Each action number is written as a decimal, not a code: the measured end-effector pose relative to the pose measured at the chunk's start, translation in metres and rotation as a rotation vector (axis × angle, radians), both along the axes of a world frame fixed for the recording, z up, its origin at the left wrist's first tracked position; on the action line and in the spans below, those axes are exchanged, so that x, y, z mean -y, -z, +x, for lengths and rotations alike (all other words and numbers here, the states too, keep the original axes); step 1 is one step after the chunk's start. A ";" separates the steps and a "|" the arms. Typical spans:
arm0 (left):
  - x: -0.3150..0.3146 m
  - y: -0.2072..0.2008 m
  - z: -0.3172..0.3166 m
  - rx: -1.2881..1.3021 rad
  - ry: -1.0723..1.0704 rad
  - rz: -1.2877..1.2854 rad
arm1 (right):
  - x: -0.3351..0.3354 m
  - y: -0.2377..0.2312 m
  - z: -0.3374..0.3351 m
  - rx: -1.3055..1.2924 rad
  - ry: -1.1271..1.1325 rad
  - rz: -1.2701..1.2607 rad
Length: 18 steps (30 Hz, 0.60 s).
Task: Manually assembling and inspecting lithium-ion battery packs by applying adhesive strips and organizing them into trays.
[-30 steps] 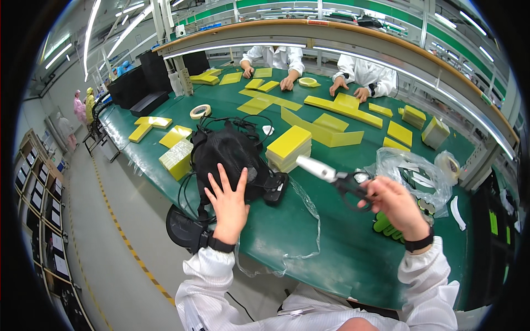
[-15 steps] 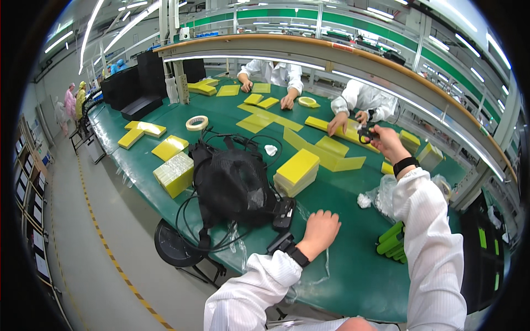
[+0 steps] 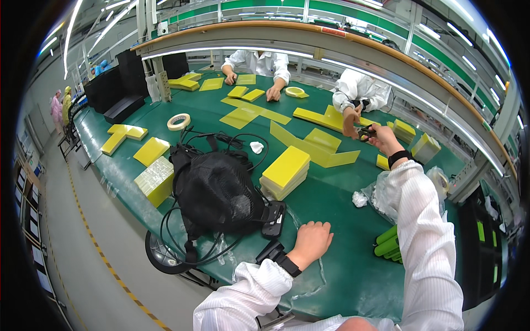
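Note:
My left hand (image 3: 312, 241) rests on the green tabletop (image 3: 337, 265) with its fingers slightly bent and holding nothing. Beside it lie a black handheld device (image 3: 274, 219) and a black mesh backpack (image 3: 220, 190) with cables. My right hand (image 3: 385, 139) is stretched far across the table, closed on a small black object (image 3: 365, 132) whose kind I cannot make out. Right by that object is a co-worker's hand (image 3: 349, 122). Under these hands runs a long yellow strip (image 3: 317, 117). Closer to me are a cut yellow sheet (image 3: 317, 149) and a stack of yellow sheets (image 3: 285, 172).
A clear plastic bag (image 3: 381, 190) and green cylinders (image 3: 388, 243) lie by my right forearm. Tape rolls (image 3: 179, 122) and more yellow stacks (image 3: 152, 150) are spread leftward. A shelf beam (image 3: 248, 27) crosses above the far side, where another person (image 3: 258, 65) sits.
The view has shifted a little. The co-worker's hand has moved from the yellow strip toward the black object in my right hand. My left hand stays on the table.

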<state>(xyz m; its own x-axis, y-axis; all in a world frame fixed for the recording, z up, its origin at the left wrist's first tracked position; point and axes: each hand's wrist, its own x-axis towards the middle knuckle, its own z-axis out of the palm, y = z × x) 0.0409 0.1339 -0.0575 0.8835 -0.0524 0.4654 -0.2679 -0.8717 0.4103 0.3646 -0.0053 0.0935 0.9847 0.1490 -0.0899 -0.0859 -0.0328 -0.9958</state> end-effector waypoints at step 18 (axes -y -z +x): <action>-0.005 -0.002 0.000 -0.027 0.028 -0.010 | 0.024 -0.088 -0.146 0.207 -0.532 -0.092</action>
<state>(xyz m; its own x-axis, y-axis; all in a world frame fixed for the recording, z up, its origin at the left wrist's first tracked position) 0.0411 0.1385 -0.0552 0.8941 -0.0729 0.4419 -0.2807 -0.8600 0.4262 0.2182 -0.0295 0.1812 0.7750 0.6290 0.0607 0.1625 -0.1055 -0.9811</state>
